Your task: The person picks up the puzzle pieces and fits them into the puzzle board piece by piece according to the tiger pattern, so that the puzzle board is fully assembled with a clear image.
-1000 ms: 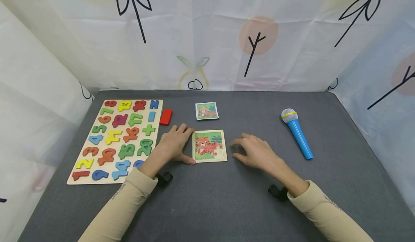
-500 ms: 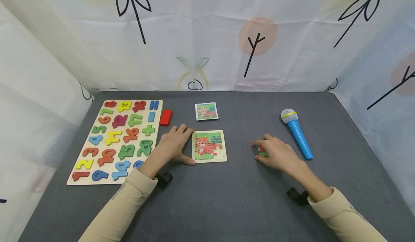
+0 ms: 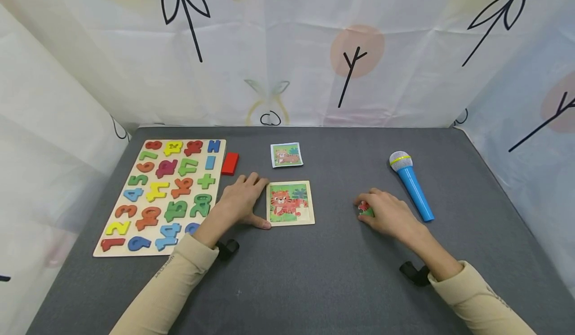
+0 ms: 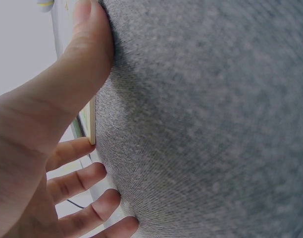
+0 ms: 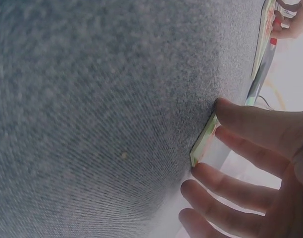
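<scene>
A wooden jigsaw board (image 3: 290, 203) with a red tiger picture lies mid-table; bare wood shows at its lower right. At its left edge my left hand (image 3: 242, 200) holds it, thumb at the near corner and index fingertip at the far corner. In the left wrist view, the index fingertip meets the end of the board (image 4: 92, 121). Farther right, my right hand (image 3: 388, 212) pinches a red-and-green jigsaw piece (image 3: 366, 209), partly hidden under the fingers. The right wrist view shows that piece (image 5: 204, 141) between thumb and fingers, low at the table surface.
A number board (image 3: 139, 220) lies at the left, with a red block (image 3: 230, 164) by its far right edge. Behind the jigsaw is a tiger picture card (image 3: 286, 155). A blue toy microphone (image 3: 414, 187) lies beyond my right hand. Curtains bound the grey table (image 3: 287, 285).
My right hand has moved right, away from the jigsaw board, and the piece has come into view under its fingers. The left hand and the board have stayed put.
</scene>
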A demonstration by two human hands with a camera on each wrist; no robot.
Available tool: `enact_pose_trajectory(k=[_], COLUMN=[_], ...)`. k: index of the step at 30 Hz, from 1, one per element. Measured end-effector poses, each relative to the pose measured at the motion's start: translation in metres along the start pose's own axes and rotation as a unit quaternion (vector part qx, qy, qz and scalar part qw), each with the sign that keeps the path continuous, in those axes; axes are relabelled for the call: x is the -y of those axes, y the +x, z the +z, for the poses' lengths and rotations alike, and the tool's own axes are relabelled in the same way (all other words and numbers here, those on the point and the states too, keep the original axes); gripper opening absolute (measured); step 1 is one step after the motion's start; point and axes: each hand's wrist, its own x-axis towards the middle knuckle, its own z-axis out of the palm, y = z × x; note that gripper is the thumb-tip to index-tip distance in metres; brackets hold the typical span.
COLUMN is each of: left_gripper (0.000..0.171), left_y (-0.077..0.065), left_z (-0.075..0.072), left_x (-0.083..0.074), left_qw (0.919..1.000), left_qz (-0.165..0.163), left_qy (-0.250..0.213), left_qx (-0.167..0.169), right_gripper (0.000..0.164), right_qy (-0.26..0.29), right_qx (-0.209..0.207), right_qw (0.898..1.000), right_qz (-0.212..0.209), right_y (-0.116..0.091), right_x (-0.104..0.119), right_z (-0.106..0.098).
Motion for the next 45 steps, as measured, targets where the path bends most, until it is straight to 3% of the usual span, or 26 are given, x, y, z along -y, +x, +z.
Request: enact_pose_trajectory(k=[12, 25, 45], left_gripper=[0.11, 0.11, 0.109], left_y=[-0.001, -0.001, 0.0], left_z=[0.0, 0.0, 0.0], left_x=[0.0, 0.0, -0.001], left_qw=[1.0, 1.0, 1.0], left_qz=[-0.001, -0.001, -0.006], left_qy=[-0.007, -0.007, 0.001], left_qx=[-0.002, -0.005, 0.003], right_gripper=[0.025, 0.026, 0.024], right_qy=[0.005, 0.01, 0.006], right_qx=[0.02, 0.011, -0.01], right_qw=[1.0, 1.0, 0.999], right_qz=[0.024, -0.006, -0.038], right_y=[0.003, 0.006, 0.022], right_x=[-0.004, -0.002, 0.025], right_z=[-0.001, 0.0, 0.004])
